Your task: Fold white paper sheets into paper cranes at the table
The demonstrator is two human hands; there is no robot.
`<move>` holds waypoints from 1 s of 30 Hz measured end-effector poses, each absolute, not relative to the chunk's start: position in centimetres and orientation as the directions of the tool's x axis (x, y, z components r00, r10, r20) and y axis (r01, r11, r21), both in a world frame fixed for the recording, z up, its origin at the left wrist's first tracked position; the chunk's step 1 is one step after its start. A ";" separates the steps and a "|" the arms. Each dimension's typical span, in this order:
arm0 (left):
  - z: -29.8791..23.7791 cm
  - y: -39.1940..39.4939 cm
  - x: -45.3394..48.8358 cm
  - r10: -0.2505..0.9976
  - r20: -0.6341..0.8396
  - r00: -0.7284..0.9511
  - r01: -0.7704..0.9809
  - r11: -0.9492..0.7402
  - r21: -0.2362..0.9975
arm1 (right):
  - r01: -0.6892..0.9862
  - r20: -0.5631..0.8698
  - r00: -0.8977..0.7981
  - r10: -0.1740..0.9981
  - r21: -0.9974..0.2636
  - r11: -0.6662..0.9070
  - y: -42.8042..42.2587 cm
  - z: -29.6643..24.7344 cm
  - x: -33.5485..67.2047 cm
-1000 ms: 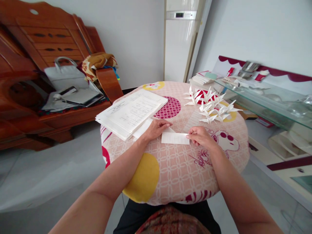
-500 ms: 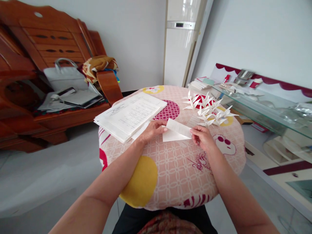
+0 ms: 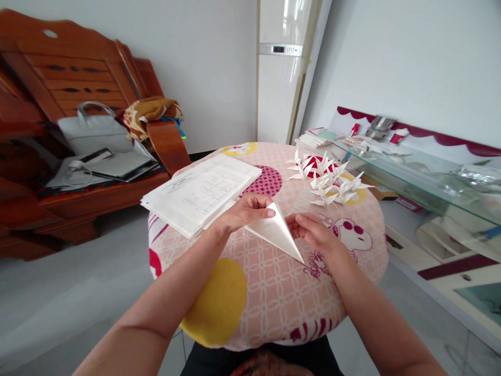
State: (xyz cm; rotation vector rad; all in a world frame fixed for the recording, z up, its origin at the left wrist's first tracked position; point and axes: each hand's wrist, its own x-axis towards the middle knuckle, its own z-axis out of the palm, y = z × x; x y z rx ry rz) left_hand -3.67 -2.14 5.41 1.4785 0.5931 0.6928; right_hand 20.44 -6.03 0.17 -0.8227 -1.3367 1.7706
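Observation:
Both my hands hold a folded white paper sheet above the round table, which has a pink patterned cover. My left hand pinches the paper's top corner between thumb and fingers. The paper's right edge is gripped by my right hand. The sheet is lifted off the table and tilted, and its lower point hangs toward me.
A stack of printed papers lies on the table's left side. Several folded white paper cranes sit at the far right. A wooden bench with a grey bag stands to the left, and a glass shelf to the right.
The paper lay flat on the table under both hands a second ago. It has since been lifted, partly unfolded and turned into a tilted, pointed shape.

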 end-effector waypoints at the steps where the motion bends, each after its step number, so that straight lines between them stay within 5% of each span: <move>1: 5.3 -2.1 -3.1 0.702 0.034 0.712 -0.042 -0.006 0.999 | -0.204 -0.052 -0.502 0.863 -0.963 -0.177 -6.0 0.1 20.2; 11: 2.9 -1.8 -1.1 0.597 -0.156 0.787 0.069 0.166 0.984 | -0.304 -0.141 -0.265 0.954 -0.927 -0.221 -6.2 1.3 19.4; 30: 3.1 -2.4 -0.8 0.681 -0.095 0.726 0.039 0.098 0.994 | -0.094 -0.026 -0.335 0.942 -0.994 -0.061 -6.1 0.8 19.7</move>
